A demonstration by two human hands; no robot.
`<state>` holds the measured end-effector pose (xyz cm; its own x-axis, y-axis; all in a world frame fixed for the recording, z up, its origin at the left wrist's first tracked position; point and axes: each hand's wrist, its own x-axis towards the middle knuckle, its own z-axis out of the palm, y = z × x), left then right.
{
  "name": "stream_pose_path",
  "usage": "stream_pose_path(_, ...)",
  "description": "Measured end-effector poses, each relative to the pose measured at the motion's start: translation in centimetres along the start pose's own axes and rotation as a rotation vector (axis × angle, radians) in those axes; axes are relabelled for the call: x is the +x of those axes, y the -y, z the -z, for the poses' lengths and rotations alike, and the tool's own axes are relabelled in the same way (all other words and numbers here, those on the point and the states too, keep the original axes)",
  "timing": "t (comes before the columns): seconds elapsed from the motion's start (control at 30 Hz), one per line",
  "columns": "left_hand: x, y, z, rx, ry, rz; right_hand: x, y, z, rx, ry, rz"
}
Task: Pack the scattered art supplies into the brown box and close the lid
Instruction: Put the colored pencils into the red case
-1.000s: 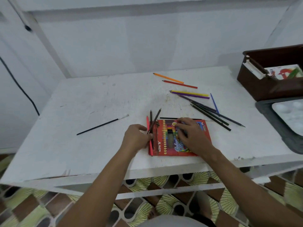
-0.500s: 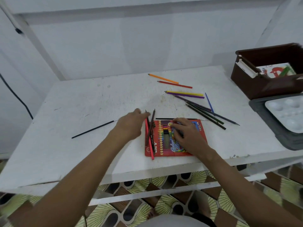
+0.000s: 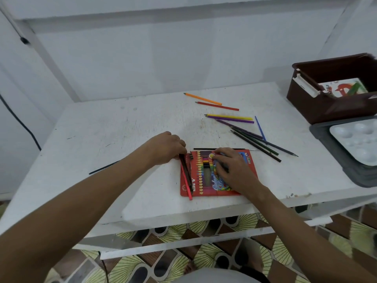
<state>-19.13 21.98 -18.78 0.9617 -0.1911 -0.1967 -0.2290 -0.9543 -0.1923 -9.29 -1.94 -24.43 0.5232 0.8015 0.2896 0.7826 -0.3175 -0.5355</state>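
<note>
Pencils (image 3: 186, 172) lengthwise along case (image 3: 206, 188) edge

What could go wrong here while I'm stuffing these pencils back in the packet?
The pencil packet lies near the table's front edge; a push from your left hand might slide it off. The pink pencil overhangs the packet's near end and could roll away. The thin brush under your left forearm is easily overlooked.

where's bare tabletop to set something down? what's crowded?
Free: the white table's left and far-left stretch, bordered by the wall, left hand and a black brush. Crowded: loose pencils centre-right, red pencil pack under right hand, brown box, palette.
</note>
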Motion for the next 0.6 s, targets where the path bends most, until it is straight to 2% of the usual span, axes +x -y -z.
stream_pose_path(0.27, -1.5, 0.9, -0.4, 0.082, -0.020, -0.077, 0.4, -0.4, 0.5, 0.064, 0.040, -0.017)
stream_pose_path(0.4, -2.5, 0.5, -0.6, 0.028, 0.034, -0.044, 0.6, -0.5, 1.0, 0.074, 0.056, -0.020)
stream_pose_path(0.6, -3.5, 0.9, -0.5, 0.100, 0.066, 0.028, 0.8, -0.8, 1.4, 0.086, 0.076, -0.020)
